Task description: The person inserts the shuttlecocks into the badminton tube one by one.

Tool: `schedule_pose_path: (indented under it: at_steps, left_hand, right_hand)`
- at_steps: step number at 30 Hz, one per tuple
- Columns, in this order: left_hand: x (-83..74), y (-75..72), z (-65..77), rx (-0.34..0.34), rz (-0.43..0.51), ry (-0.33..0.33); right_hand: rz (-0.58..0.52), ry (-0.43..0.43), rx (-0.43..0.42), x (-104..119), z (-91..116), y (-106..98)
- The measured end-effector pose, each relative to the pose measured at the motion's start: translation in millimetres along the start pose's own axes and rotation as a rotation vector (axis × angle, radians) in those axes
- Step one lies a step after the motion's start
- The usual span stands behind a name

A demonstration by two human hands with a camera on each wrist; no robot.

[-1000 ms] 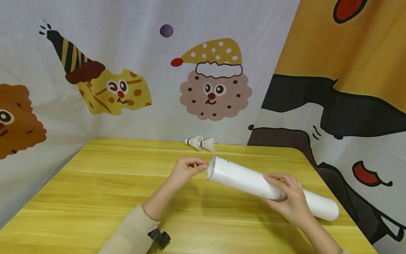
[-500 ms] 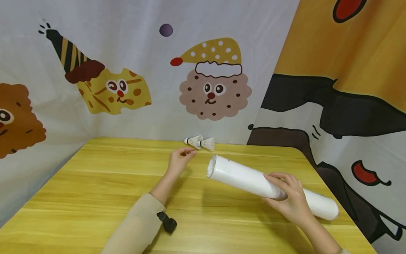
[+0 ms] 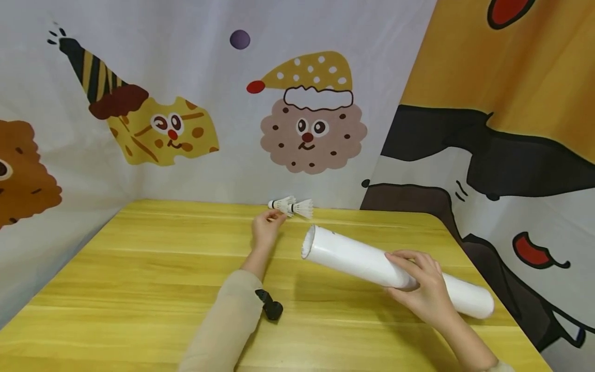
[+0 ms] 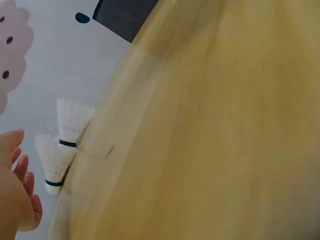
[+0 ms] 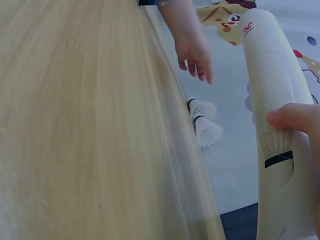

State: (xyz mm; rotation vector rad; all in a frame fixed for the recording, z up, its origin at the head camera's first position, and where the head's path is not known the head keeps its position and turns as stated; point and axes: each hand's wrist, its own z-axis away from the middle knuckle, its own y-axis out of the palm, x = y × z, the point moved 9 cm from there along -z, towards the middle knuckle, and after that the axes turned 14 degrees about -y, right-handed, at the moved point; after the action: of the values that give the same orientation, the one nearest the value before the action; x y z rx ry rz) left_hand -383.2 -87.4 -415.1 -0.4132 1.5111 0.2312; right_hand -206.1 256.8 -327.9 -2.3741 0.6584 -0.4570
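My right hand (image 3: 425, 289) grips a long white shuttlecock tube (image 3: 353, 256) around its middle, thumb below and fingers over the top. Its open end points left and is tilted up. In the right wrist view, a shuttlecock shape with a dark band shows on the side of the tube (image 5: 270, 55). Two white feather shuttlecocks (image 3: 303, 208) lie together at the table's back edge, each with a dark band at its cork. Close to them is my left hand (image 3: 266, 232), thumb and fingers loosely bent around nothing. A small gap separates it from the shuttlecocks (image 4: 52, 155) in the left wrist view.
The wooden table (image 3: 139, 284) ends at a hanging white cloth (image 3: 195, 51) printed with cartoon figures. A small black device (image 3: 271, 306) is strapped to my left sleeve (image 3: 228, 315).
My left hand has moved from the tube's open end back and left to the shuttlecocks. The right hand and the tube have stayed nearly in place.
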Motion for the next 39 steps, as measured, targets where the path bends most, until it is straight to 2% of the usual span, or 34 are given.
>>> schedule_pose_path:
  at_steps: [4, 10, 15, 19, 27, 31, 39]
  left_hand:
    - [8.0, 4.0, -5.6, -0.041, 0.03, -0.05]
    - [17.4, 10.0, -9.3, -0.043, 0.023, -0.111]
    - [20.5, 12.6, -13.9, -0.068, -0.006, -0.1]
    - [21.3, 16.4, -16.4, -0.087, -0.056, -0.066]
    - [20.7, 19.6, -22.2, -0.174, -0.23, 0.003]
    - [23.5, 16.2, -26.6, -0.196, -0.277, -0.01]
    - [27.3, 11.0, -34.5, -0.146, -0.253, -0.064]
  right_hand:
    - [-0.003, -0.003, 0.0, 0, -1, 0]
    - [-0.017, -0.018, -0.016, 0, -1, -1]
    - [-0.022, -0.017, -0.023, -1, -1, 0]
    - [-0.026, -0.015, -0.026, -1, -1, -2]
    - [-0.016, 0.008, -0.02, 0, -1, -2]
    - [-0.027, -0.004, -0.026, 1, -2, -1]
    - [-0.005, 0.0, -0.013, 0, 0, 0]
